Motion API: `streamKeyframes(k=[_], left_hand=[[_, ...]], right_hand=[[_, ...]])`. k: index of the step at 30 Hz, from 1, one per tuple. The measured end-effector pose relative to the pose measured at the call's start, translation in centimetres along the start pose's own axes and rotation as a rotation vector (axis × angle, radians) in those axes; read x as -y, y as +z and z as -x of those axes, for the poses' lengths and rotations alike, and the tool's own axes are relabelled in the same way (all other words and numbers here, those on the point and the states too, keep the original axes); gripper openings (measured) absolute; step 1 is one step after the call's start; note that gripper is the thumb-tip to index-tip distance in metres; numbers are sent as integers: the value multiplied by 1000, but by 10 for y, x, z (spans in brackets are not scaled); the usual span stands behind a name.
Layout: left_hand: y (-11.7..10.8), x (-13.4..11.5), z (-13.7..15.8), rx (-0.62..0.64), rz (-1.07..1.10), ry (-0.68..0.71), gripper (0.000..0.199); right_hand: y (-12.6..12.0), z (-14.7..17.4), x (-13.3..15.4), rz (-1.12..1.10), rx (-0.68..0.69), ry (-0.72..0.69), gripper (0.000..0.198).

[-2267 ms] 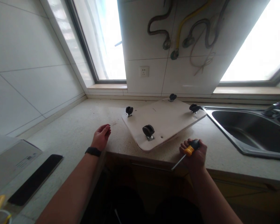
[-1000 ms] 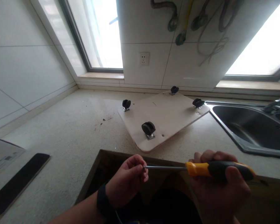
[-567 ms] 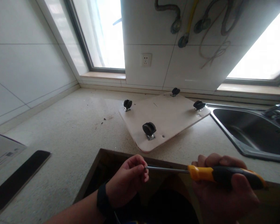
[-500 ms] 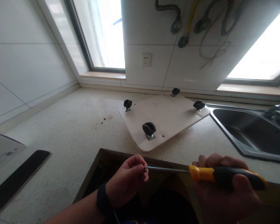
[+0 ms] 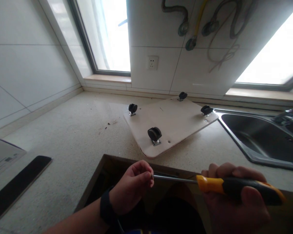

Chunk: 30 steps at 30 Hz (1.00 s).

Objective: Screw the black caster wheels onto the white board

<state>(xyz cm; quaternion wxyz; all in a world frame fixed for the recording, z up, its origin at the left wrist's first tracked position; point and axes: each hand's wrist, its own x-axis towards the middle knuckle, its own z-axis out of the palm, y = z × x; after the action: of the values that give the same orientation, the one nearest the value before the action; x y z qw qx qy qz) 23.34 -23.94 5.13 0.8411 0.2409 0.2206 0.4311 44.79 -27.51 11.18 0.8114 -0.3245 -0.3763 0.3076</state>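
Too small for me to identify: the tiny greyish piece (image 5: 152, 176) pinched in the bare left hand (image 5: 130, 188). Flat black slab (image 5: 20, 187), white printed box (image 5: 2, 157) cut off left; stainless-steel sink (image 5: 263, 138) cut off right. Small dark specks (image 5: 108, 123): can't tell.

The screwdriver (image 5: 211, 184) has a smooth, shiny metal shaft (image 5: 174, 179) and a handle (image 5: 230, 188) that looks like moulded plastic. The board (image 5: 171, 123) shows a smooth, mostly matt face, its core material unclear. Its casters (image 5: 154, 134) appear to be plastic with a slight sheen, on bright metal plates (image 5: 156, 143). The countertop (image 5: 70, 130) looks like speckled stone, the sink (image 5: 258, 139) is glossy metal, the wall tiles (image 5: 19, 65) are smooth, and the box (image 5: 2, 157) resembles matt cardboard.
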Motion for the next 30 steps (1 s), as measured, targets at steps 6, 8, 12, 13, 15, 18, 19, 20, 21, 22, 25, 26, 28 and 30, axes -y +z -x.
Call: streamKeyframes(k=[6, 8, 12, 13, 15, 18, 19, 20, 21, 22, 25, 26, 28, 30], left_hand=[[-2, -2, -3, -127, -144, 27, 20], [-3, -2, -4, -134, -145, 34, 20], [-1, -6, -3, -149, -146, 45, 20], [-1, -7, -3, -151, -150, 50, 21], [1, -8, -2, -139, -163, 60, 22], [3, -10, -1, -87, -171, 80, 28], [3, -10, -1, -73, -166, 87, 29], [4, -11, -1, -64, -163, 93, 30], [4, -12, -2, -61, -165, 101, 30], [4, -13, -2, -65, -176, 109, 30], [0, -17, -5, -104, -305, 159, 30], [-4, -19, -7, -121, -389, 192, 28], [-14, -24, -9, -158, -641, 291, 23], [-26, -30, -13, -168, -993, 463, 18]], right_hand=[[-2, 5, 3, 66, 153, -140, 21], [-4, 5, 4, 70, 233, -166, 22], [-11, 4, 4, 102, 316, -154, 23], [-13, 4, 3, 98, 304, -144, 23], [-16, 5, 2, 81, 255, -118, 22], [-19, 5, 0, 54, 185, -65, 22], [-19, 5, 0, 44, 170, -54, 22], [-19, 3, 0, 38, 152, -42, 22], [-19, 1, 1, 38, 133, -32, 23], [-19, -2, 2, 39, 110, -29, 22], [-21, -16, 4, 60, 65, -54, 20], [-22, -23, 5, 74, 56, -71, 19], [-24, -36, 7, 108, 31, -119, 16], [-23, -49, 10, 137, -4, -179, 15]])
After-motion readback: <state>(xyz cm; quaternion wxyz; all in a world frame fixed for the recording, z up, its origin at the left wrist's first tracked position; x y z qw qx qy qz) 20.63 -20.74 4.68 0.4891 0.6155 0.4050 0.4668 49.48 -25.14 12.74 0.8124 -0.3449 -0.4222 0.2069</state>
